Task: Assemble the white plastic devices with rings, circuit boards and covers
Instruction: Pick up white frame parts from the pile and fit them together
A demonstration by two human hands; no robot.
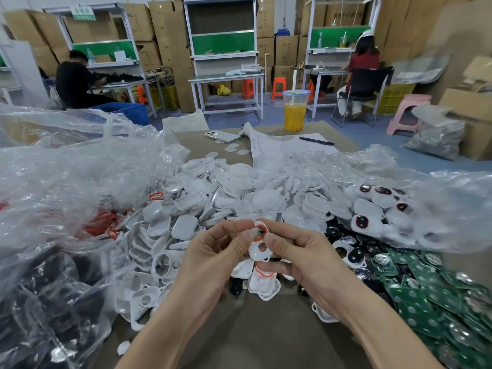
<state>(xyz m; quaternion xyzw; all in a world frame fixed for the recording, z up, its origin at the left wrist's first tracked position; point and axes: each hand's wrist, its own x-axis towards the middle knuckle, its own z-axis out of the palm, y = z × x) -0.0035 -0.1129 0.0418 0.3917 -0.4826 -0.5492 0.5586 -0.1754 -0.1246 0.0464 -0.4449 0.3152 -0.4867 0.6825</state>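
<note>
White housing (259,253) with a red ring (258,230) — pinched by curled left hand (215,258) and right hand (300,258).

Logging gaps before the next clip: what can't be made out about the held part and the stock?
Head view:
- seating of the red ring in the white housing: left hand and right hand partly cover it.
- dark parts at left: the plastic bag blurs them.
- green circuit boards: cut by the right edge.
</note>
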